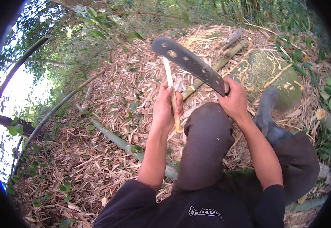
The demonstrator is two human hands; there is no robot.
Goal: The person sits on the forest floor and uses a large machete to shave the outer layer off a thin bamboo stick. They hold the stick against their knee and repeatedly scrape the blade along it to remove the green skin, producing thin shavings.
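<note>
In my left hand is a pale, peeled strip of wood or bamboo, held upright with its lower end showing below my fingers. My right hand is closed round the handle of a machete, whose handle is mostly hidden by the fingers. The machete's wide dark blade has several holes and slants up to the left. Its far end lies across the top of the pale strip; whether the two touch, I cannot tell.
A mossy boulder sits at the right, strewn with shavings. Beyond my knee a cut bamboo pole lies on leaf litter. Another green pole lies at the left. Bent bamboo stems and bushes border the left side. My boot stands beside the boulder.
</note>
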